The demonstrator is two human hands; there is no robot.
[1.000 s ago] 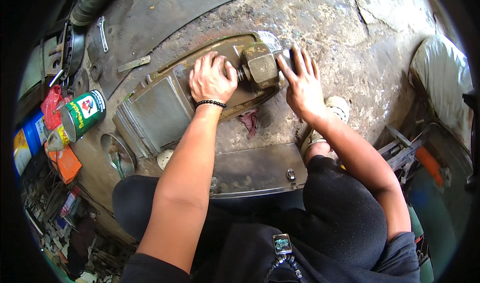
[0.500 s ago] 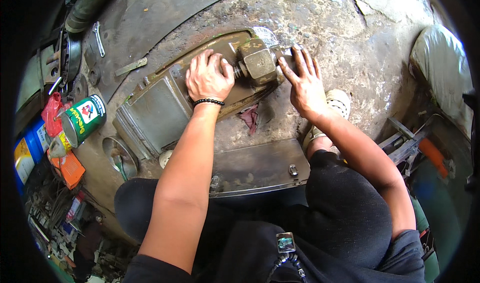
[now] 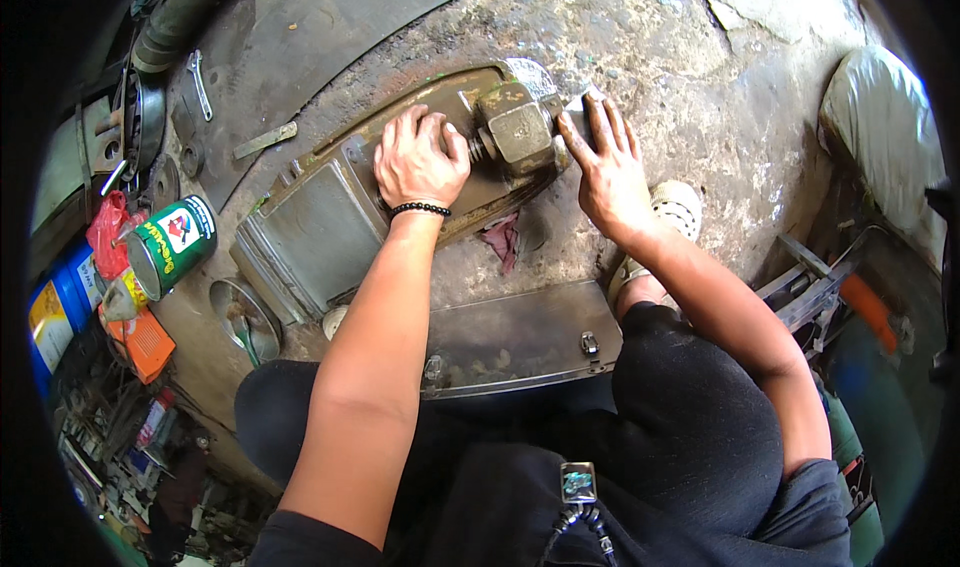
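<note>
On vise (image 3: 322, 219), L hand (image 3: 421, 167); R hand (image 3: 610, 185) on grey pc (image 3: 577, 113); lettered grn can (image 3: 180, 252).

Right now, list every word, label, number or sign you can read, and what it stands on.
Green can: large yellow lettering and a white panel with a red emblem; brand wording not copied.
Blue container: printed label, too small and blurred to read.
Orange packet: dark print, too small to read.
Metal assembly under the left hand: no lettering discernible.

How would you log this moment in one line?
Left hand: on metal assembly | Right hand: at grey piece beside metal block | Nearby: green can, reddish cloth
</note>
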